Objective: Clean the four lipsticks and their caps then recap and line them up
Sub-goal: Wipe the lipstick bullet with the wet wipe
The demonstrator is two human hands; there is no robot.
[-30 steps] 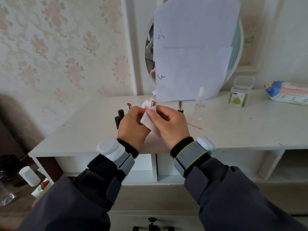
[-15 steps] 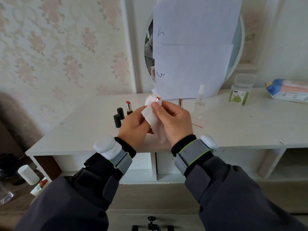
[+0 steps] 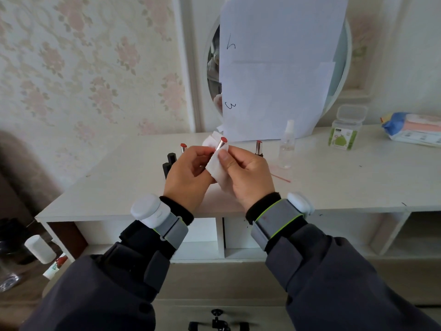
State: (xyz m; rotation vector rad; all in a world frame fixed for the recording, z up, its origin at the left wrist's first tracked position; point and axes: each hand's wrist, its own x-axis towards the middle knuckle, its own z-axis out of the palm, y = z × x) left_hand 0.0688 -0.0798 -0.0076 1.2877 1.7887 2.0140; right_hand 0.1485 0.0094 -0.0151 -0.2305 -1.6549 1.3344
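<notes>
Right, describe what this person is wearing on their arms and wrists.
Both arms are in dark grey jacket sleeves with black knit cuffs showing at the wrists. Each wrist carries a grey strap edged in bright green: the left strap holds a rounded white device, and the right strap holds a similar white one. The left hand and right hand are bare.

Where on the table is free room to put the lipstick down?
Bare table lies right of the spray bottle, in front of the green box. Also bare: the left front corner. Crowded: around the black caps and standing lipsticks, behind the hands.
</notes>
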